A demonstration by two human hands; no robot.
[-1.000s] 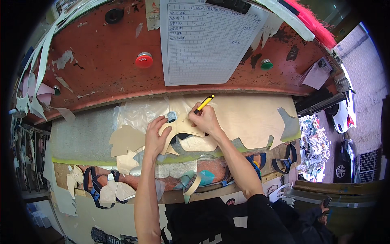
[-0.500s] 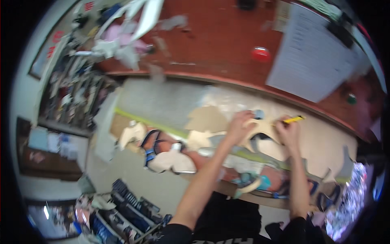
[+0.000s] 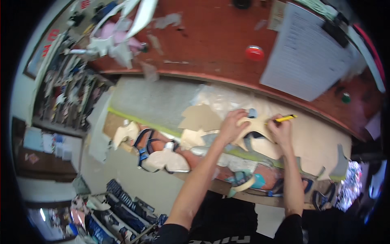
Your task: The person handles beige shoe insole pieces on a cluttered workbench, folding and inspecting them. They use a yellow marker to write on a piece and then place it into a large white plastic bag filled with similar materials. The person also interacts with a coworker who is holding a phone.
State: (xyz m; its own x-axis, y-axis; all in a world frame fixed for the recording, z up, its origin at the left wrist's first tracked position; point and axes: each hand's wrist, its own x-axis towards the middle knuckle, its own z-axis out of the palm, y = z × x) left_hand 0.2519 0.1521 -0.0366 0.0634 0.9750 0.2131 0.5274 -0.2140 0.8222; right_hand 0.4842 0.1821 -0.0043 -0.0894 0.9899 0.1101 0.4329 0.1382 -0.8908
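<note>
While both forearms come up from the lower edge of the frame, two hands work at the middle right, on one tan sheet (image 3: 313,142) spread over the surface (image 3: 162,103). The left hand (image 3: 231,126) lies flat with fingers spread only a little, pressing down one pale cardboard pattern piece (image 3: 254,128) that rests on the sheet. The right hand (image 3: 280,130) is curled tight around one yellow pen (image 3: 285,118), whose body sticks out toward the right; its tip sits at the pattern's edge, though I cannot tell whether it touches. Just left of the hands lie two loose tan cut-outs (image 3: 201,118), one above the other. Along the near edge of the surface, lower centre, several shoe uppers (image 3: 162,154) in blue, orange and cream lie in a row; I cannot count them surely. On the red shelf (image 3: 211,44) above, in the upper right, there is one red round cap (image 3: 254,53), one white paper sheet (image 3: 304,61) and one small green cap (image 3: 345,97).
</note>
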